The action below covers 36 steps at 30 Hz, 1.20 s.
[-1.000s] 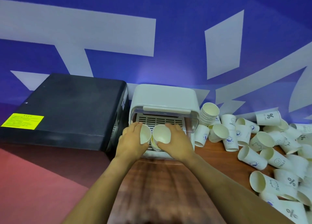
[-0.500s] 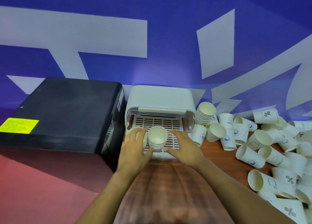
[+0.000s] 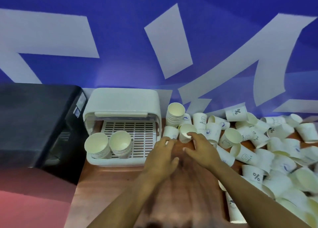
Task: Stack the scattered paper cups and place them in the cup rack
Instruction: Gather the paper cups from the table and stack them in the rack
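Paper cups [image 3: 258, 141], white, lie scattered on the table [image 3: 106, 184] right of the rack [image 3: 120, 100]; two stacks [image 3: 110, 147] sit already on its grid. I hold both hands over the pile's near edge. Right hand [image 3: 201, 150]: fingers apart, tips touching the rim of one tipped cup [image 3: 186, 133], not clamped. Left hand [image 3: 161, 157]: fingers loosely together, touching a neighbouring cup. My judgement: cups are very light, thin-walled, crush easily, slide on wood. Best hold is a light pinch just below the rolled rim.

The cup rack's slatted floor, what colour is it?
White, like the rest of the cup rack; its slatted floor shows best in the head view.
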{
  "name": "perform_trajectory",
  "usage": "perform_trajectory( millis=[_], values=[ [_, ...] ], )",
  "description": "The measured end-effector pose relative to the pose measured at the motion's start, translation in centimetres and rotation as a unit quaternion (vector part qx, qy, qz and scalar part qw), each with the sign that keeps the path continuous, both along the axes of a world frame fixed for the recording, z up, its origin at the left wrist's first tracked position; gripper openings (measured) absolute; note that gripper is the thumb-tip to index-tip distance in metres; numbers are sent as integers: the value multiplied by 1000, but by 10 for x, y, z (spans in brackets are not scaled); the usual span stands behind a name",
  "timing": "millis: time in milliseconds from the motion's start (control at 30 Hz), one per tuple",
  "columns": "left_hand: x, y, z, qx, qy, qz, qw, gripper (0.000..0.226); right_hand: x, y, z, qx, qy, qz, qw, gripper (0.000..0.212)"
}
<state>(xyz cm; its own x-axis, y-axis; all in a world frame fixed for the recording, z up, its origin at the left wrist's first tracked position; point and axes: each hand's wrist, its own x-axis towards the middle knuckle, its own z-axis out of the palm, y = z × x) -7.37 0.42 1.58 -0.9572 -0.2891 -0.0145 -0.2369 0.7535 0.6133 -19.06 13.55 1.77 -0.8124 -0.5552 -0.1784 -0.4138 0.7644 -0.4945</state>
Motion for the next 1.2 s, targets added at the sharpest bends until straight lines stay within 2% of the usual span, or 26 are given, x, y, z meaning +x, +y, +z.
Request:
perform_trajectory(
  millis=[233,367,533,667,900,1033,1200],
  values=[
    [-70,20,-34,42,-27,69,996,63,-55,18,-14,23,18,18,999,71],
    [-95,20,-61,21,-78,88,993,69,-75,8,-25,62,41,73,995,79],
    [-116,16,-77,-5,-116,110,987,62,-95,-8,-42,103,52,127,985,89],
    [-128,13,-88,-28,-161,124,979,73,-105,-14,-55,91,61,133,985,83],
    [-136,9,-91,-111,-214,131,962,70,-117,-4,-59,65,24,112,991,74],
    [-135,18,-85,-108,-245,118,956,63,-113,11,-56,65,8,104,992,71],
    [-118,29,-74,-55,-234,88,967,75,-103,27,-41,42,-13,74,996,69]
  ],
)
